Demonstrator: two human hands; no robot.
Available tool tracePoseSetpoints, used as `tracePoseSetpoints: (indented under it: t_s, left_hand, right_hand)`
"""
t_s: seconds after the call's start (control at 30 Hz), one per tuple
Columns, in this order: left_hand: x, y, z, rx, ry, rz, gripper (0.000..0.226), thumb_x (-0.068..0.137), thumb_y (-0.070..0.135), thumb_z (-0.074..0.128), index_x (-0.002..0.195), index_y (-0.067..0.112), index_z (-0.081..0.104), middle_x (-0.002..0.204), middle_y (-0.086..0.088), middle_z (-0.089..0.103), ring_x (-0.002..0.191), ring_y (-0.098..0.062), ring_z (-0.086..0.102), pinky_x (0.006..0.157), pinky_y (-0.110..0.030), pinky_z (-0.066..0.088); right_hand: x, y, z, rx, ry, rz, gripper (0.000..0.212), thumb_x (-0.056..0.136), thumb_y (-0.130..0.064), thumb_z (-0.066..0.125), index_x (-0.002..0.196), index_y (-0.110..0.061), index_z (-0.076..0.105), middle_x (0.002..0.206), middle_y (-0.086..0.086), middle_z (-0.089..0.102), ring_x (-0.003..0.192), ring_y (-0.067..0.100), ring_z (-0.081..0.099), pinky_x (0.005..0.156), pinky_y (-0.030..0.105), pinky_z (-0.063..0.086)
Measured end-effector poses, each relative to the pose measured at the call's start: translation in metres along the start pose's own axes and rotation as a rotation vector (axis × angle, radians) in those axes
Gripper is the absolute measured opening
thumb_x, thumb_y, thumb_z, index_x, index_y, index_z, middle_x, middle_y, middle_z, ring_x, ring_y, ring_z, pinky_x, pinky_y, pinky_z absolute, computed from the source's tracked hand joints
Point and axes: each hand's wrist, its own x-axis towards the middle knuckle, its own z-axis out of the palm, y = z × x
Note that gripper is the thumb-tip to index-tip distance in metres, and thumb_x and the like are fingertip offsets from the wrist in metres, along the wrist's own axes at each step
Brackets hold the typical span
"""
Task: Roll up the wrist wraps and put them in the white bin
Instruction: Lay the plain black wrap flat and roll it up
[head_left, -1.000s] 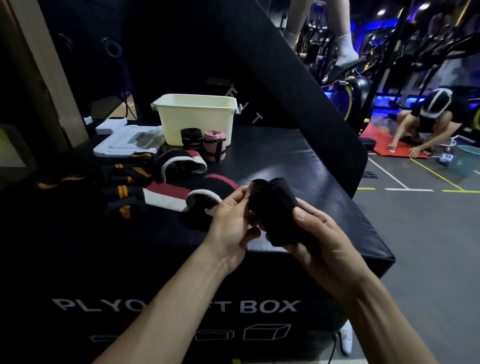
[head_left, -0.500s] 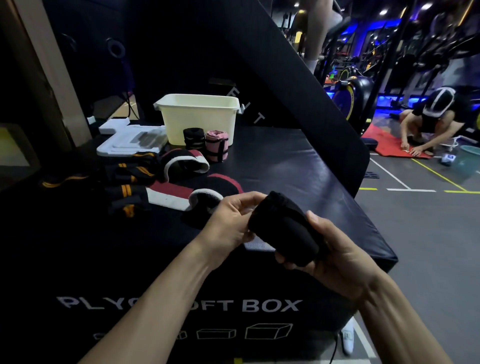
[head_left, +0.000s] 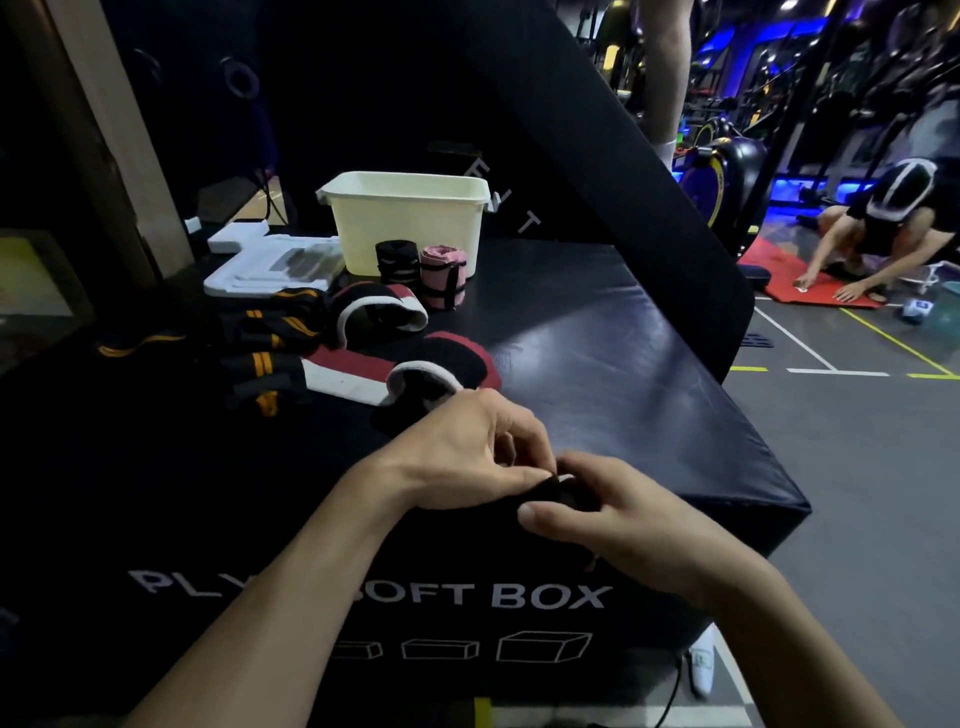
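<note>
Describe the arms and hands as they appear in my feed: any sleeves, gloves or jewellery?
Both forearms are bare as far as the frame shows. The left hand and right hand wear no gloves; no rings, watch or wristband are visible. No markings show on either arm.

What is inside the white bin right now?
Only the white bin's outer wall and rim show; its interior is hidden. Two rolled wraps, black and pink, stand outside in front.
</note>
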Motion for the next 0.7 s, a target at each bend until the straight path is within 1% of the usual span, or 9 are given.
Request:
tracePoseSetpoints:
  t_s: [0.07,0.13,0.23,0.33,0.43,0.47,0.53,0.6,0.7]
  left_hand:
    - [0.001,0.000,-0.001,-0.096,0.062,-0.038,0.007,0.091,0.012,0.075,0.090,0.017,0.080,0.082,-0.002,0.077,0.081,-0.033,0.071,0.074,-0.040,0.056]
    - [0.001,-0.001,-0.002,-0.218,0.139,-0.077,0.010,0.092,0.009,0.074,0.093,0.016,0.080,0.088,-0.007,0.078,0.087,-0.035,0.072,0.079,-0.037,0.055]
    - [0.001,0.000,0.000,-0.323,0.169,-0.117,0.014,0.095,0.006,0.069,0.098,0.016,0.079,0.096,-0.017,0.076,0.084,-0.024,0.067,0.083,-0.038,0.051]
    - [0.001,0.000,0.000,-0.363,0.170,-0.129,0.014,0.099,0.006,0.064,0.103,0.014,0.076,0.093,-0.008,0.073,0.086,-0.016,0.064,0.082,-0.031,0.050]
    - [-0.001,0.002,-0.004,-0.444,0.127,-0.154,0.013,0.101,0.008,0.063,0.106,0.013,0.074,0.095,-0.006,0.073,0.090,-0.015,0.066,0.083,-0.028,0.051]
    - [-0.002,0.002,-0.004,-0.474,0.117,-0.155,0.014,0.101,0.007,0.061,0.107,0.012,0.073,0.097,-0.005,0.073,0.092,-0.014,0.067,0.083,-0.025,0.052]
    - [-0.003,0.005,-0.006,-0.548,0.140,-0.146,0.020,0.102,0.002,0.055,0.106,0.010,0.072,0.100,-0.005,0.074,0.095,-0.012,0.067,0.083,-0.020,0.052]
    - [-0.002,0.008,-0.008,-0.660,0.196,-0.124,0.024,0.103,0.003,0.049,0.106,0.010,0.072,0.106,-0.007,0.075,0.097,-0.013,0.069,0.081,-0.020,0.052]
    - [-0.003,0.007,-0.009,-0.821,0.245,-0.084,0.024,0.104,0.018,0.051,0.116,0.012,0.070,0.113,-0.004,0.075,0.100,-0.018,0.071,0.084,-0.029,0.057]
  right_hand:
    - [-0.001,0.000,-0.003,0.051,0.024,-0.108,0.034,0.088,-0.043,0.071,0.115,-0.023,0.069,0.107,0.007,0.074,0.103,0.030,0.071,0.091,0.056,0.056]
    - [-0.002,-0.001,-0.004,0.119,0.059,-0.155,0.032,0.092,-0.035,0.069,0.121,-0.021,0.069,0.111,0.009,0.075,0.106,0.032,0.071,0.094,0.059,0.055]
    - [-0.001,-0.001,-0.002,0.197,0.116,-0.142,0.030,0.090,-0.034,0.070,0.118,-0.022,0.070,0.104,0.013,0.076,0.097,0.030,0.074,0.088,0.055,0.056]
    - [0.001,-0.001,-0.001,0.218,0.162,-0.142,0.028,0.089,-0.036,0.071,0.115,-0.025,0.071,0.099,0.014,0.076,0.087,0.022,0.071,0.080,0.047,0.056]
    - [0.000,-0.002,0.000,0.227,0.198,-0.154,0.029,0.089,-0.034,0.071,0.116,-0.024,0.070,0.101,0.016,0.075,0.088,0.037,0.072,0.081,0.052,0.057]
    - [-0.001,-0.002,0.000,0.235,0.208,-0.148,0.030,0.088,-0.035,0.071,0.116,-0.023,0.070,0.102,0.016,0.075,0.088,0.038,0.071,0.080,0.052,0.056]
    - [-0.002,-0.002,0.000,0.296,0.239,-0.134,0.027,0.087,-0.034,0.069,0.112,-0.023,0.071,0.103,0.011,0.075,0.086,0.028,0.069,0.078,0.046,0.054]
    - [-0.001,-0.006,-0.001,0.452,0.284,-0.136,0.024,0.088,-0.030,0.069,0.110,-0.018,0.071,0.099,0.011,0.072,0.086,0.025,0.066,0.077,0.043,0.053]
    - [0.002,-0.017,-0.004,0.874,0.369,-0.101,0.032,0.091,-0.034,0.058,0.105,-0.008,0.071,0.094,0.018,0.071,0.072,0.027,0.066,0.067,0.034,0.056]
